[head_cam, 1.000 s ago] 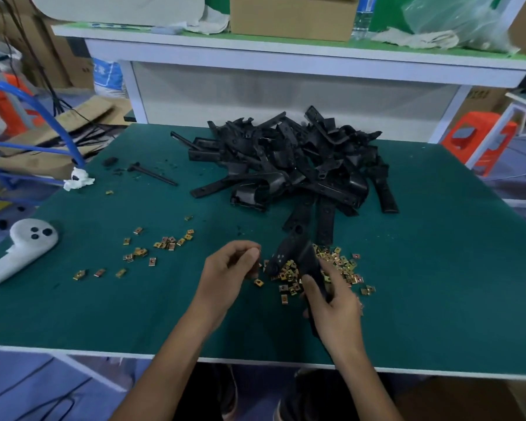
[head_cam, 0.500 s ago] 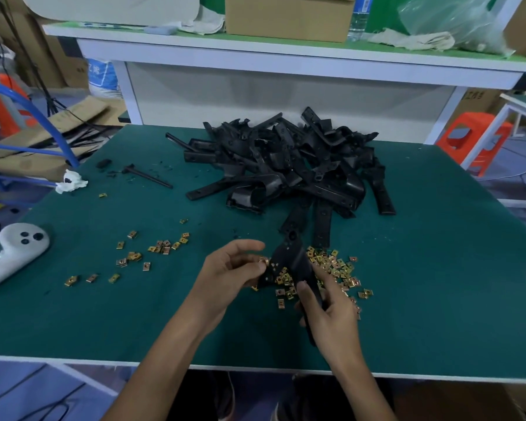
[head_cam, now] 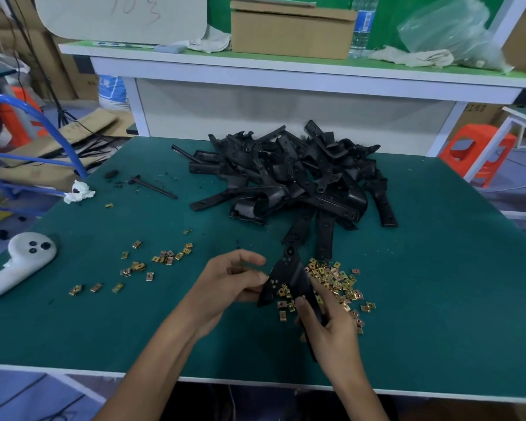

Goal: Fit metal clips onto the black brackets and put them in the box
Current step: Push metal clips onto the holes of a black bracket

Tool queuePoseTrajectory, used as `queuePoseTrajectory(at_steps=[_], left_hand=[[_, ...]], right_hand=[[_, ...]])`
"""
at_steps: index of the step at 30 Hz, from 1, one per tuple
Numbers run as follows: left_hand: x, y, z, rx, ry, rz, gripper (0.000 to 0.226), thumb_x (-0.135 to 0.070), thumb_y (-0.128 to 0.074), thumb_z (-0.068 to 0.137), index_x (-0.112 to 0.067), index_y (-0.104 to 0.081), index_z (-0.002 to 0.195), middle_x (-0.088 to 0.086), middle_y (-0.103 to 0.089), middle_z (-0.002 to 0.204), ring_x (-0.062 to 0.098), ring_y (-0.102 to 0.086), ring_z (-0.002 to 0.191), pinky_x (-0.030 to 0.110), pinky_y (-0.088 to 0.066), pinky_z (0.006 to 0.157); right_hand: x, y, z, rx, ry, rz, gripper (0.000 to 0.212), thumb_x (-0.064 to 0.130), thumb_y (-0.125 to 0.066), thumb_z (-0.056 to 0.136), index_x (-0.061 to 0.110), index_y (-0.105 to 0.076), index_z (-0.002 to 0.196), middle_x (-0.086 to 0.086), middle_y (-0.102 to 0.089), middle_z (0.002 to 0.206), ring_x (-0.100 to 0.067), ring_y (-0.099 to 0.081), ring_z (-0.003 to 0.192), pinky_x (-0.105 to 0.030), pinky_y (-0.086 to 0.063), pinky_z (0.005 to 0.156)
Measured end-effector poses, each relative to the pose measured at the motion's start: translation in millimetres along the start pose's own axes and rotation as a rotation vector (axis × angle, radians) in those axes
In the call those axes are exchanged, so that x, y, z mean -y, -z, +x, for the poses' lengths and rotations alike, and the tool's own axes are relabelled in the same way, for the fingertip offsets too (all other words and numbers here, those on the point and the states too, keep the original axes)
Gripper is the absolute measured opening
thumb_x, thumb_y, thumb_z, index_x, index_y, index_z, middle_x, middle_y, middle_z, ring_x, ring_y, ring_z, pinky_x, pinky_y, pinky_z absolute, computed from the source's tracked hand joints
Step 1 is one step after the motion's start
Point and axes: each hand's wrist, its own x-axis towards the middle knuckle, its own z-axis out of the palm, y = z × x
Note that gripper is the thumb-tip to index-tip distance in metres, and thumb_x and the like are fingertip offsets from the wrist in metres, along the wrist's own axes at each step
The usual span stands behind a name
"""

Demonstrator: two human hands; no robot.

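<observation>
The bracket (head_cam: 287, 268) is held above the table's (head_cam: 438, 314) near edge, beside the clip heap (head_cam: 337, 282); the left hand (head_cam: 231, 282) pinches its left edge with curled fingers; the right hand (head_cam: 331, 326) grips its lower arm, thumb on top; a pile (head_cam: 292, 177) of brackets lies behind; loose clips (head_cam: 161, 258) are scattered to the left; the box (head_cam: 292, 34) stands on the shelf (head_cam: 286, 71), its contents hidden.

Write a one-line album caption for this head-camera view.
Left hand and right hand hold a black bracket above a heap of metal clips on the green table, bracket pile behind.
</observation>
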Motion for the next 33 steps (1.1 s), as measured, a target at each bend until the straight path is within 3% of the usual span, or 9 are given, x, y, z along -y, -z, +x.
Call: queuePoseTrajectory(at_steps=[4, 9, 13, 17, 18, 20, 23, 26, 33], left_hand=[[2.9, 1.5, 0.9, -0.002, 0.021, 0.042, 0.017, 0.004, -0.071, 0.086, -0.010, -0.071, 0.097, 0.013, -0.072, 0.083, 0.025, -0.069, 0.078, 0.031, -0.059, 0.070], [1.3, 2.9, 3.7, 0.090, 0.039, 0.232, 0.021, -0.008, -0.077, 0.084, -0.020, -0.075, 0.101, 0.008, -0.072, 0.081, 0.020, -0.069, 0.080, 0.033, -0.058, 0.080], [-3.3, -3.6, 8.1, 0.176, -0.009, 0.326, 0.015, -0.023, -0.074, 0.087, -0.025, -0.076, 0.102, 0.000, -0.073, 0.083, 0.011, -0.067, 0.079, 0.021, -0.054, 0.076], [7.0, -20.4, 20.1, -0.015, -0.105, 0.368, 0.032, -0.040, -0.051, 0.103, -0.021, -0.075, 0.094, -0.009, -0.072, 0.084, 0.003, -0.063, 0.076, 0.024, -0.051, 0.074], [13.5, -23.9, 25.4, -0.094, -0.125, 0.475, 0.030, -0.036, -0.048, 0.104, -0.025, -0.075, 0.097, -0.012, -0.074, 0.092, 0.002, -0.066, 0.085, 0.027, -0.053, 0.079], [31.0, -25.2, 36.7, -0.135, -0.248, 1.008, 0.024, -0.033, -0.050, 0.102, -0.029, -0.069, 0.117, -0.010, -0.069, 0.114, 0.011, -0.061, 0.108, 0.034, -0.048, 0.094], [55.3, -25.6, 42.5, -0.114, -0.227, 1.391, 0.039, -0.048, -0.054, 0.097, -0.034, -0.055, 0.133, -0.005, -0.053, 0.125, 0.021, -0.045, 0.117, 0.033, -0.037, 0.099], [60.5, -24.4, 46.8, -0.182, -0.280, 1.387, 0.034, -0.037, -0.056, 0.096, -0.032, -0.057, 0.129, -0.006, -0.054, 0.122, 0.019, -0.047, 0.113, 0.029, -0.033, 0.094], [58.0, -21.8, 49.4, -0.228, -0.311, 1.249, 0.020, -0.031, -0.057, 0.094, -0.025, -0.062, 0.113, -0.005, -0.057, 0.109, 0.019, -0.048, 0.102, 0.029, -0.035, 0.086]], right_hand=[[-0.2, -0.5, -1.1, 0.001, 0.001, -0.002, 0.037, 0.053, -0.059, 0.093, 0.077, -0.049, 0.120, 0.001, -0.070, 0.072, -0.012, -0.064, 0.055, -0.020, -0.050, 0.050], [-1.7, -2.6, 0.8, 0.032, 0.025, -0.107, 0.042, 0.040, -0.061, 0.101, 0.075, -0.049, 0.120, 0.012, -0.071, 0.077, -0.008, -0.065, 0.062, -0.036, -0.055, 0.058], [-4.2, -1.7, -0.5, -0.021, -0.019, -0.045, 0.039, 0.047, -0.059, 0.099, 0.064, -0.050, 0.133, 0.001, -0.070, 0.073, -0.013, -0.064, 0.055, -0.028, -0.052, 0.051], [-3.9, 1.8, 0.4, -0.123, -0.088, 0.058, 0.047, 0.057, -0.060, 0.092, 0.048, -0.054, 0.138, -0.008, -0.067, 0.066, -0.018, -0.065, 0.053, -0.027, -0.052, 0.052], [-2.3, 2.4, 0.0, -0.144, -0.090, 0.073, 0.043, 0.058, -0.060, 0.091, 0.057, -0.053, 0.133, -0.009, -0.067, 0.065, -0.019, -0.065, 0.052, -0.027, -0.052, 0.052], [0.8, 3.6, -1.7, -0.176, -0.109, 0.098, 0.035, 0.057, -0.061, 0.090, 0.073, -0.051, 0.119, -0.009, -0.067, 0.066, -0.019, -0.066, 0.053, -0.028, -0.053, 0.053], [1.4, 4.1, -1.4, -0.187, -0.131, 0.120, 0.038, 0.056, -0.063, 0.088, 0.063, -0.054, 0.124, -0.005, -0.071, 0.070, -0.019, -0.066, 0.054, -0.028, -0.054, 0.053], [2.3, 2.2, -1.6, -0.172, -0.144, 0.132, 0.045, 0.054, -0.064, 0.088, 0.052, -0.054, 0.132, -0.006, -0.071, 0.071, -0.018, -0.065, 0.055, -0.027, -0.053, 0.052], [4.6, 1.3, -1.7, -0.171, -0.136, 0.109, 0.041, 0.055, -0.064, 0.088, 0.061, -0.050, 0.126, -0.001, -0.069, 0.067, -0.019, -0.065, 0.051, -0.024, -0.051, 0.050]])
